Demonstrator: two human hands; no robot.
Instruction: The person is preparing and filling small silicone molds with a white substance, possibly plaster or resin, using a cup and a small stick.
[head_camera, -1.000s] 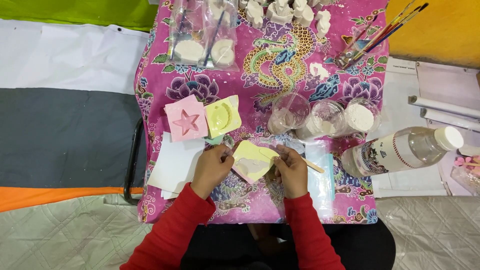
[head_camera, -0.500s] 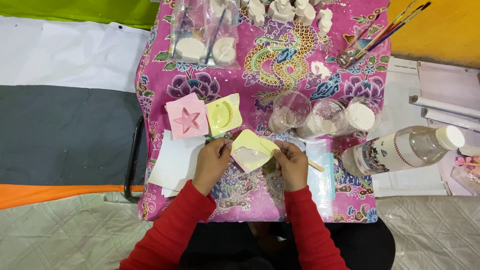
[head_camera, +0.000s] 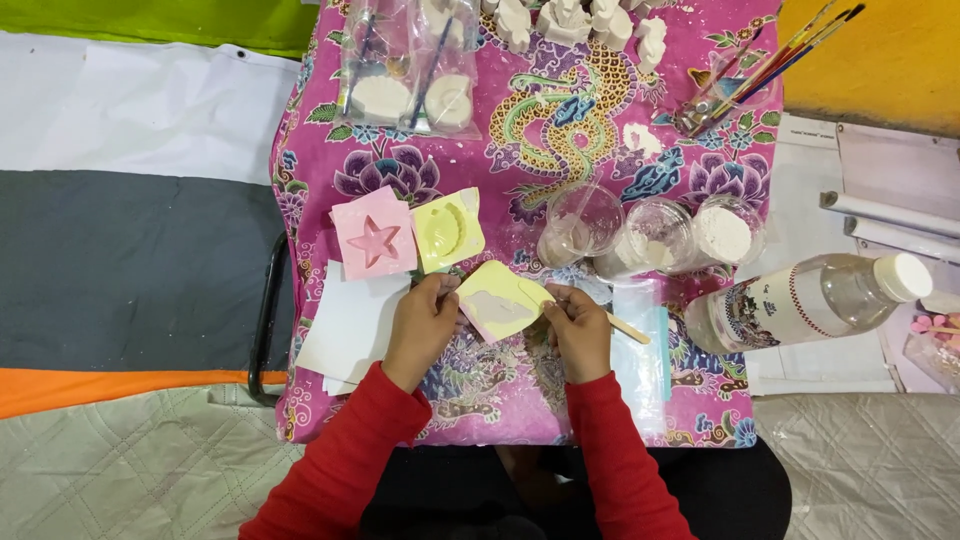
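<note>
Head view shows both hands gripping a pale yellow square mould (head_camera: 500, 301) with grey filling: left hand (head_camera: 422, 325) with fingers closed on its near-left edge, right hand (head_camera: 580, 325) pinching its right corner together with a flat wooden stick (head_camera: 625, 326). Just beyond the left fingers lie a pink star mould (head_camera: 374, 240) and a yellow shell mould (head_camera: 446, 231). Right of the right fingers lies a clear plastic bottle (head_camera: 810, 300) with a patterned band label, on its side. Farther up the table (head_camera: 600, 130), two clear bags (head_camera: 405, 65) hold white casts.
</note>
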